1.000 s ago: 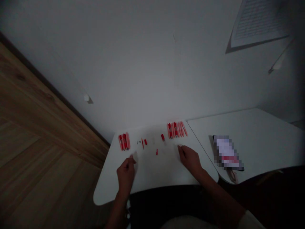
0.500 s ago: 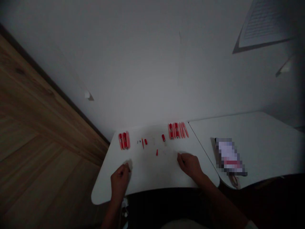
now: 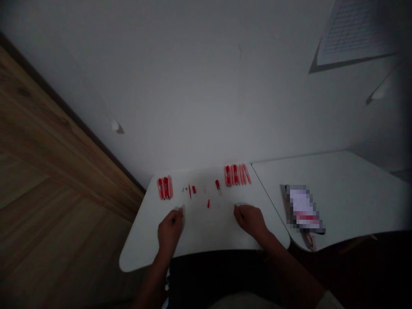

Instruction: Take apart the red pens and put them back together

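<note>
My left hand (image 3: pixel 170 226) is curled into a fist on the white table (image 3: pixel 206 234), below the small loose parts, and I see nothing in it. My right hand (image 3: pixel 249 219) is also closed, resting on the right side of the table with nothing showing between its fingers. Between and beyond the hands lie a short red pointed piece (image 3: pixel 208 203), a red barrel part (image 3: pixel 217 184), a red cap-like piece (image 3: pixel 194 189) and a thin red pen refill (image 3: pixel 189 192). Tiny dark bits (image 3: pixel 184 189) sit left of the refill. Faint clear pieces (image 3: pixel 204 189) lie near the middle.
Red and pink pens (image 3: pixel 165 188) lie in a row at the back left, with a larger row of pens (image 3: pixel 237 175) at the back right. A blurred-out phone-like device (image 3: pixel 304 208) lies on the adjoining table (image 3: pixel 341 184). The wall (image 3: pixel 193 107) rises behind.
My left hand has moved up and inward across the table, still closed. My right hand stays closed, almost in place. The view has shifted slightly; the parts lie as before.
</note>
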Motion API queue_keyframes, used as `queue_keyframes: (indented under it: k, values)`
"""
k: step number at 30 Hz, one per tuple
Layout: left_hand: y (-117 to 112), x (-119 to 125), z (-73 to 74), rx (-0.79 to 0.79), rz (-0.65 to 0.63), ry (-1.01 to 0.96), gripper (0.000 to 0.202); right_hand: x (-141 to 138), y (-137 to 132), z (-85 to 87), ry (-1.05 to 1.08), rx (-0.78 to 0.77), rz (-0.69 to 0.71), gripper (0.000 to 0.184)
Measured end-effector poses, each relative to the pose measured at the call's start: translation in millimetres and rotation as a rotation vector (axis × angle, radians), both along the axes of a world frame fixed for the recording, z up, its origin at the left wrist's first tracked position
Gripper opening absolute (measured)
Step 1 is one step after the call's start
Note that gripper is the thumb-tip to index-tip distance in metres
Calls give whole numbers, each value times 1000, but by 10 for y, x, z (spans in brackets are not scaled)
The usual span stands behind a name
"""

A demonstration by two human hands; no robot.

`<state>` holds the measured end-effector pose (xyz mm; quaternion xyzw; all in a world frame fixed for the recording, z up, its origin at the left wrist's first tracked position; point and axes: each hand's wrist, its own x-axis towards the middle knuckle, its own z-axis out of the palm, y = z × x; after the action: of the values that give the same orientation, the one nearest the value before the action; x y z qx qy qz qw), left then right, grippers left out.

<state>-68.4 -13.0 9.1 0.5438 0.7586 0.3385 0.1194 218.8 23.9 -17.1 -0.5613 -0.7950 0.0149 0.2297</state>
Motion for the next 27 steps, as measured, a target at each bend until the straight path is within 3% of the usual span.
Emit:
queue_keyframes:
  k: [3,8,17,20,27]
  values:
    - [176,276,17,-100,-77,88,33,1,3,1,-24,2,2,52]
    - [397,631,-28,-12,-210,249,35,-13,2,27,-34,-5,9,51]
    - [419,741,-67,78,-305,418,30,-14,-1,58,-8,-36,20,50]
    - [431,710,-73,173,-295,250,28,-9,-2,51,-23,-39,23,51]
    - [489,560,-98,156,-253,-546,32,-27,38,50,10,-76,8,43]
